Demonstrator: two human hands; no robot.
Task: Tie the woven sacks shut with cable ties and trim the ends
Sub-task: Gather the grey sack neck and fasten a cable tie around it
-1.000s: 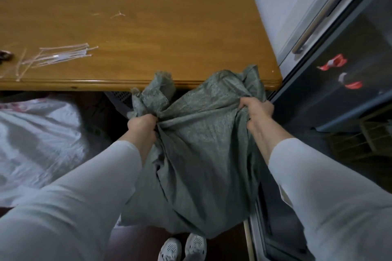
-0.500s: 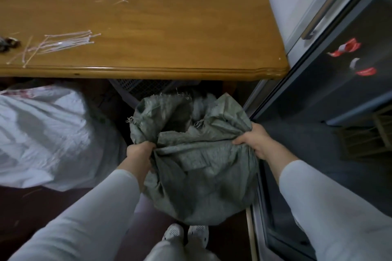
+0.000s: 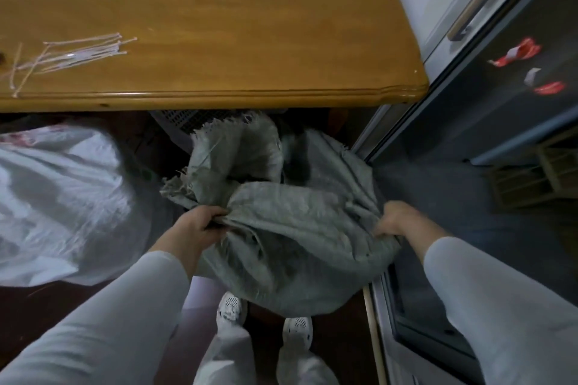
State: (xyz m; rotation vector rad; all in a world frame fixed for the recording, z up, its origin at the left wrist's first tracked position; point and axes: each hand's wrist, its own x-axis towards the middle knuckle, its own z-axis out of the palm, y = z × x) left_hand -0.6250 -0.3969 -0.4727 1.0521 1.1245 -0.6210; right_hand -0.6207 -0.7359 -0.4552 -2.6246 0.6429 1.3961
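Observation:
A grey-green woven sack [image 3: 291, 244] sits low in front of my feet, below the table's front edge. Its frayed mouth [image 3: 225, 147] gapes at the far side, dark inside. My left hand [image 3: 195, 225] grips a fold of the sack's left side. On the sack's right side, my right hand [image 3: 400, 220] clutches a bunch of cloth. A bundle of white cable ties [image 3: 78, 51] lies on the wooden table [image 3: 250, 28] at the left, well away from both hands.
A full white sack [image 3: 59, 197] lies on the floor to the left. A dark glass-fronted cabinet [image 3: 500, 122] stands close on the right. A perforated plastic crate [image 3: 194, 119] sits under the table behind the sack. My white shoes [image 3: 231, 309] are below the sack.
The grey-green sack has dropped from table height to the floor, with both hands following it down. Its mouth has opened out and the hands have spread apart.

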